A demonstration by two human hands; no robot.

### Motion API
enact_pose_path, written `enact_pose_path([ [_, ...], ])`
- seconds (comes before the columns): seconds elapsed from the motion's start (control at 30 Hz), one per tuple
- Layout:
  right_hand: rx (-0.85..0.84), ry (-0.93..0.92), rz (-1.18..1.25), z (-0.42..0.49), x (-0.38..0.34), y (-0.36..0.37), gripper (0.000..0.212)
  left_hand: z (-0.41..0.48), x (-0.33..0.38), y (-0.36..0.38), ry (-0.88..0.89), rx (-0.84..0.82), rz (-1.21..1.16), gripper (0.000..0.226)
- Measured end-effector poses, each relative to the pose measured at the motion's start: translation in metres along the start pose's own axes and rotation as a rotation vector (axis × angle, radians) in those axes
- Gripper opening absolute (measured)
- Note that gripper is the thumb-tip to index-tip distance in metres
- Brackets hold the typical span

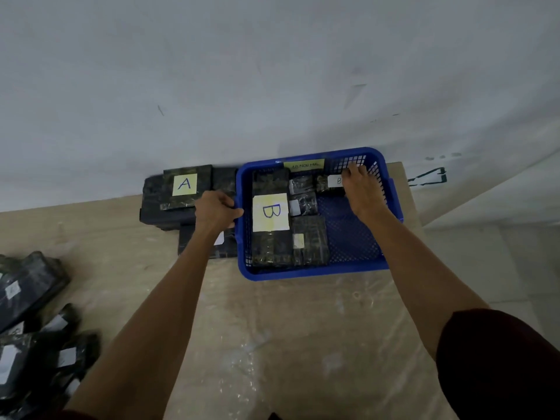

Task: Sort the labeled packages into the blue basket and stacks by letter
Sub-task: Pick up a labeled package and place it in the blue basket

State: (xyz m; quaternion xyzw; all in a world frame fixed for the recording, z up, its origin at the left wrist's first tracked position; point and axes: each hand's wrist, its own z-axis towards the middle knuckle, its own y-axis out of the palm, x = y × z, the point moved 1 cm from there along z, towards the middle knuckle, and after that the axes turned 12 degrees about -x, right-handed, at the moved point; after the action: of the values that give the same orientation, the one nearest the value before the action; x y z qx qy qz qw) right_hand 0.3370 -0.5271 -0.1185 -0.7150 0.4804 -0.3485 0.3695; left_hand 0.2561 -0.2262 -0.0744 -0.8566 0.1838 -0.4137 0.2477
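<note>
Left grip (pixel 218 212) clasps blue basket (pixel 303 272) rim; right grip (pixel 362 189) over package (pixel 333 180), hold unclear; A stack (pixel 185 184) alongside.

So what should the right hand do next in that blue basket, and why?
Probably leave the small package where it lies and pull back out. The right hand is at the small package marked B, far inside the basket; the left hand grips its left rim. More packages lie at the left.

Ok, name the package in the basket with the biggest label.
The long package by the basket's left wall: big yellow B sheet; the others' labels are small.
</note>
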Motion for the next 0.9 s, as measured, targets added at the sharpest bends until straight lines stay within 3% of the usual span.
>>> enact_pose_path([
  [0.1, 0.011, 0.015, 0.033, 0.004, -0.004, 0.002, 0.061, -0.001, 0.001, -0.001, -0.011, -0.008, -0.022, 0.02],
  [0.3, 0.023, 0.043, 0.122, 0.006, -0.012, 0.007, 0.084, -0.002, -0.002, 0.002, 0.003, 0.014, -0.034, 0.02],
  [0.63, -0.046, 0.078, 0.117, -0.008, -0.022, 0.001, 0.085, -0.006, 0.002, 0.005, 0.015, 0.029, 0.029, 0.021],
  [0.9, 0.02, 0.066, 0.168, -0.048, -0.058, -0.024, 0.054, -0.027, -0.004, -0.003, 0.137, -0.011, 0.049, 0.014],
])
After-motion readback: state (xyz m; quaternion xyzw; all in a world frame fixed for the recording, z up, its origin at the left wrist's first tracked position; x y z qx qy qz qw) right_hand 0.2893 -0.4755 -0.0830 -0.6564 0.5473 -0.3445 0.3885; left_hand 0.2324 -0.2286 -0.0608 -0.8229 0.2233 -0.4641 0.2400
